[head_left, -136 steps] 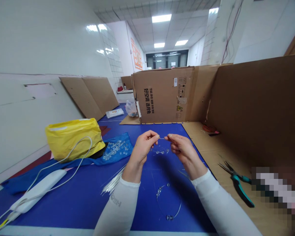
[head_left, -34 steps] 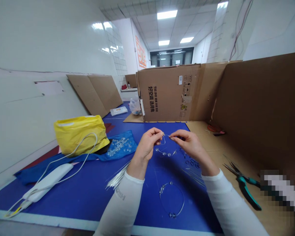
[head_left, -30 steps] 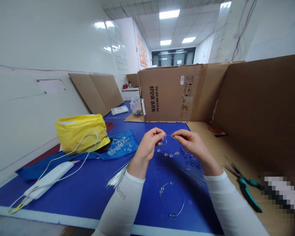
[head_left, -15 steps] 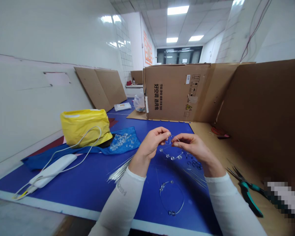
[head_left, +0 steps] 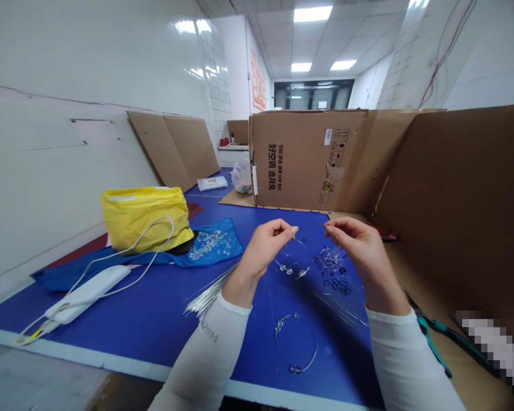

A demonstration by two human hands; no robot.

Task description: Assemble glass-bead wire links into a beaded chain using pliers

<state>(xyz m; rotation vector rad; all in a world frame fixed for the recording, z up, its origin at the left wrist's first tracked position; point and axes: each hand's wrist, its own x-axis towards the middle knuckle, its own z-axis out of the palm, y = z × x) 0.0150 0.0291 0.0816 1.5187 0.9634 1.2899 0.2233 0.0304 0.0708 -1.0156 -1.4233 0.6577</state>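
Observation:
Thumb and fingertips of my left hand (head_left: 270,242) pinch a thin wire, from which clear beads (head_left: 289,272) hang just above the blue table. My right hand (head_left: 356,242) is raised to the right, its thumb and forefinger pressed together; anything between them is too small to make out. Below it lie a pile of small clear and dark pieces (head_left: 330,260) and several dark rings (head_left: 341,286). A beaded wire loop (head_left: 317,342) rests nearer the front edge. Loose silvery wires (head_left: 208,294) lie beside my left forearm.
Clear beads (head_left: 212,242) lie on a blue cloth (head_left: 236,249) beside a yellow bag (head_left: 148,220). A white power strip (head_left: 89,291) with its cable is at the left. Green-handled pliers (head_left: 458,339) lie at the right. Cardboard (head_left: 308,165) stands behind the table.
My right hand has moved right, away from my left hand, and the gap between them has widened. The beaded wire now hangs from my left hand alone. The view has shifted slightly.

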